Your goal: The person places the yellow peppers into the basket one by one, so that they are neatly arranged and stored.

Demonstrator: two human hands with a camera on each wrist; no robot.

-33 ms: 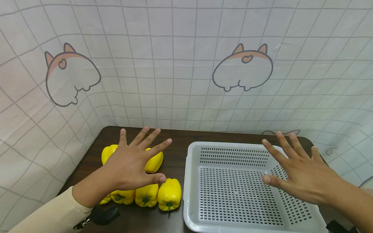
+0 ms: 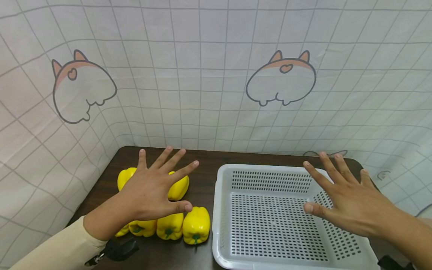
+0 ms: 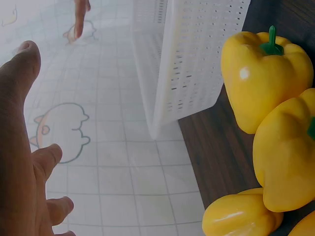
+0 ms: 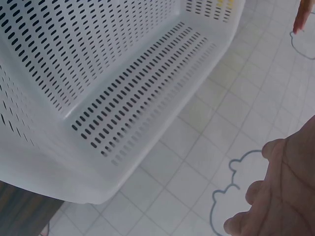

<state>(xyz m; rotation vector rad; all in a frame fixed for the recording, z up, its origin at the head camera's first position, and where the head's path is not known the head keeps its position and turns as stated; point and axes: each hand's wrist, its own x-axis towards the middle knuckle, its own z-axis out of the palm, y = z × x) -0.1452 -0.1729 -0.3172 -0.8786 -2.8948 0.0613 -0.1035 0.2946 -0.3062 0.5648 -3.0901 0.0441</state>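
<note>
My left hand (image 2: 156, 189) hovers with spread fingers above a group of yellow bell peppers, holding nothing. The nearest uncovered bell pepper (image 2: 196, 225) has a green stem facing me, and another bell pepper (image 2: 179, 186) shows behind the thumb. Part of the group is hidden under the hand and forearm. On the other side, my right hand (image 2: 354, 198) is spread over the right edge of a white perforated basket (image 2: 222, 210), also holding nothing. The left wrist view shows a glossy bell pepper (image 3: 266, 73) close to the basket wall (image 3: 197, 64).
The dark wooden table (image 2: 206, 159) ends at a white grid-patterned curtain (image 2: 216, 93) printed with cartoon animals. The basket takes up the table's right half, peppers the left. A thin cable (image 2: 310, 153) lies by the far right edge.
</note>
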